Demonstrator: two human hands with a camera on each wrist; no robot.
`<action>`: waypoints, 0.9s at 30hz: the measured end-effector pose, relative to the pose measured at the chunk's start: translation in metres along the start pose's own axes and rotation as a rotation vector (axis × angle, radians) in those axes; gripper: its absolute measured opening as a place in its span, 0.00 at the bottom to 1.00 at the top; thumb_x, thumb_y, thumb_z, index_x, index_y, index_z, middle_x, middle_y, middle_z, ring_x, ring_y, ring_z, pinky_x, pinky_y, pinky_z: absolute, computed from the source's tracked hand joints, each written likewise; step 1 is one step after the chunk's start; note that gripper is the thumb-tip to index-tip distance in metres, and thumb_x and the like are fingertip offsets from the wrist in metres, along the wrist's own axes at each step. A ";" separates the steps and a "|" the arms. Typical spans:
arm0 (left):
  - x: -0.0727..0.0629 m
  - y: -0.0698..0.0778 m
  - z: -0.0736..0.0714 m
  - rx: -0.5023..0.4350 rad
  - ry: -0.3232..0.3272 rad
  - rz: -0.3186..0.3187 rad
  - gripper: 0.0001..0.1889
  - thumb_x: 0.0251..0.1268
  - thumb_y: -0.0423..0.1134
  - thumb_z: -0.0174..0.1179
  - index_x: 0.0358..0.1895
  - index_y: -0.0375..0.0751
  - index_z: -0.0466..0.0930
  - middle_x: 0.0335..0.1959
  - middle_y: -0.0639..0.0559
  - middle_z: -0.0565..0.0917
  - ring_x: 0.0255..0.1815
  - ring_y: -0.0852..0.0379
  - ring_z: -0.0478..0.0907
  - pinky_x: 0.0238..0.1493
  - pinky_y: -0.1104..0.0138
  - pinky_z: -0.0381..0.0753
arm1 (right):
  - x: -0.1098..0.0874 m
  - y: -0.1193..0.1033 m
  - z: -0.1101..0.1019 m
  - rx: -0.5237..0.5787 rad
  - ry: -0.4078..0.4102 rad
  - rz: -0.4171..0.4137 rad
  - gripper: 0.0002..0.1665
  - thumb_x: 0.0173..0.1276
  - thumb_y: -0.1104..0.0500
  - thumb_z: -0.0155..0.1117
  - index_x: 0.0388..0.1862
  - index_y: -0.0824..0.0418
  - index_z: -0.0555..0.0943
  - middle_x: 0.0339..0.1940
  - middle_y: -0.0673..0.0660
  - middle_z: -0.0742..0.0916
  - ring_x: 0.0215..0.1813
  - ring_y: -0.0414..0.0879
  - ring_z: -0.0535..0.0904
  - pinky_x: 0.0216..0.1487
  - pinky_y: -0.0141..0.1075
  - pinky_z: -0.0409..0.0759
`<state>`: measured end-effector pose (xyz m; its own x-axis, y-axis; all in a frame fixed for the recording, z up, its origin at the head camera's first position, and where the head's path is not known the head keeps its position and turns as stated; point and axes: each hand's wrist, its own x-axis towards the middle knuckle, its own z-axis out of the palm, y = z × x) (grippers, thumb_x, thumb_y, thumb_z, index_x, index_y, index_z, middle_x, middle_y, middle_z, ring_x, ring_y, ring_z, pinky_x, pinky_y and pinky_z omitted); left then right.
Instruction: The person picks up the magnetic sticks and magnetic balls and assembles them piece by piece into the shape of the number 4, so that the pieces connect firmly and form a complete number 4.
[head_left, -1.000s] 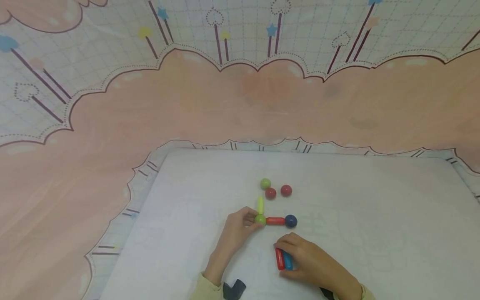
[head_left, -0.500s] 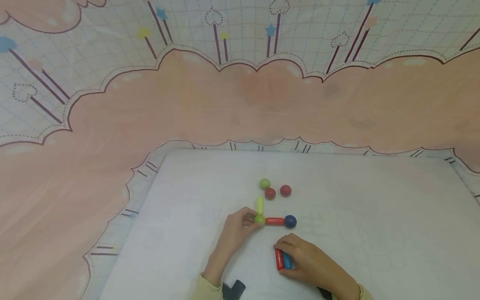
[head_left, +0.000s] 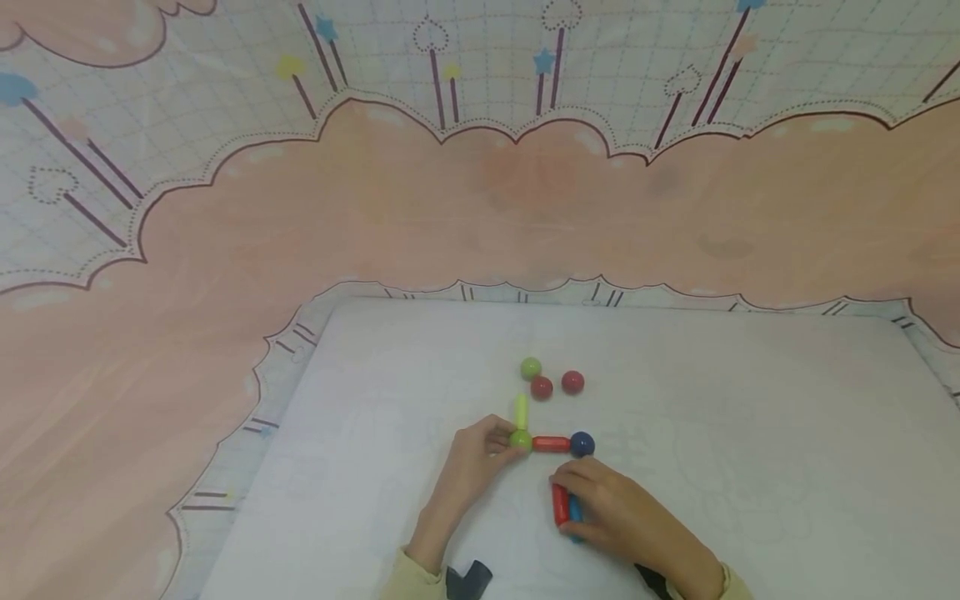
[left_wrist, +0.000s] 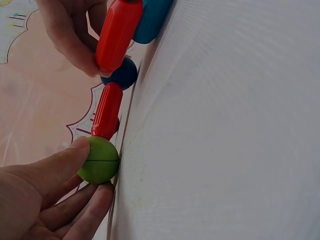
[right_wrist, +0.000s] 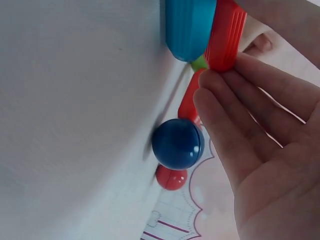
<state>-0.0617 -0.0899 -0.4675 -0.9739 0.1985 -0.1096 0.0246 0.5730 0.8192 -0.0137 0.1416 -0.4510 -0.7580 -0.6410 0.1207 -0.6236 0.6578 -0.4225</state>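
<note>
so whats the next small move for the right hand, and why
Probably ease the pinched red rod toward the dark blue ball and touch its end there: the right hand holds that rod just short of the ball, whose near side bears no rod, while the left hand holds the green ball in the same L-shaped chain.

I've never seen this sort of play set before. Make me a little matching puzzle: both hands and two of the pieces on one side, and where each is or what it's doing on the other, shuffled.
1. Left hand
2. Right hand
3. Dark blue ball
4. Yellow stick

A. Points away from the person, beyond the green ball
B. Holds the green ball
C. At one end of the red linking stick
D. Pinches a second red stick

Pairs: 1-B, 2-D, 3-C, 4-A
</note>
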 end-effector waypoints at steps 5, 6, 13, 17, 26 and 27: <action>0.000 0.000 0.000 -0.003 0.000 -0.005 0.15 0.60 0.44 0.70 0.48 0.47 0.82 0.43 0.53 0.88 0.43 0.59 0.86 0.47 0.66 0.84 | 0.004 0.001 -0.004 0.009 -0.025 0.038 0.32 0.53 0.49 0.80 0.56 0.58 0.83 0.53 0.50 0.84 0.53 0.41 0.79 0.55 0.38 0.83; 0.000 0.000 0.000 -0.002 0.000 -0.004 0.15 0.60 0.44 0.70 0.48 0.46 0.82 0.43 0.52 0.88 0.43 0.59 0.86 0.47 0.65 0.84 | 0.004 0.002 -0.005 0.010 -0.017 0.037 0.31 0.53 0.50 0.80 0.56 0.58 0.83 0.54 0.50 0.84 0.53 0.41 0.79 0.55 0.38 0.83; 0.000 0.000 0.001 -0.001 -0.006 0.008 0.15 0.60 0.44 0.70 0.48 0.46 0.82 0.43 0.53 0.88 0.42 0.60 0.86 0.46 0.66 0.84 | 0.009 0.006 -0.011 -0.003 0.051 0.048 0.32 0.51 0.55 0.81 0.56 0.58 0.83 0.53 0.50 0.84 0.51 0.41 0.79 0.54 0.37 0.84; 0.000 0.000 0.001 0.004 -0.005 0.015 0.15 0.60 0.43 0.70 0.49 0.46 0.82 0.42 0.53 0.88 0.41 0.61 0.86 0.46 0.67 0.84 | 0.011 0.008 -0.015 0.008 0.054 0.073 0.33 0.52 0.54 0.81 0.58 0.57 0.82 0.53 0.49 0.84 0.51 0.41 0.79 0.53 0.37 0.84; -0.001 0.001 0.000 0.020 -0.002 0.009 0.15 0.60 0.44 0.70 0.49 0.46 0.82 0.42 0.53 0.88 0.41 0.61 0.86 0.46 0.67 0.84 | 0.017 0.013 -0.022 0.020 0.089 0.109 0.33 0.51 0.56 0.81 0.58 0.56 0.82 0.53 0.49 0.84 0.54 0.42 0.79 0.56 0.37 0.83; -0.001 0.001 0.000 0.022 0.000 0.008 0.15 0.60 0.44 0.70 0.49 0.46 0.82 0.42 0.53 0.88 0.41 0.61 0.86 0.46 0.67 0.84 | 0.018 0.014 -0.023 0.016 0.097 0.107 0.33 0.51 0.56 0.81 0.58 0.57 0.81 0.54 0.49 0.84 0.55 0.42 0.79 0.56 0.38 0.82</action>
<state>-0.0605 -0.0895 -0.4669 -0.9737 0.2031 -0.1029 0.0375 0.5888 0.8074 -0.0401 0.1481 -0.4337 -0.8356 -0.5256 0.1600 -0.5353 0.7134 -0.4522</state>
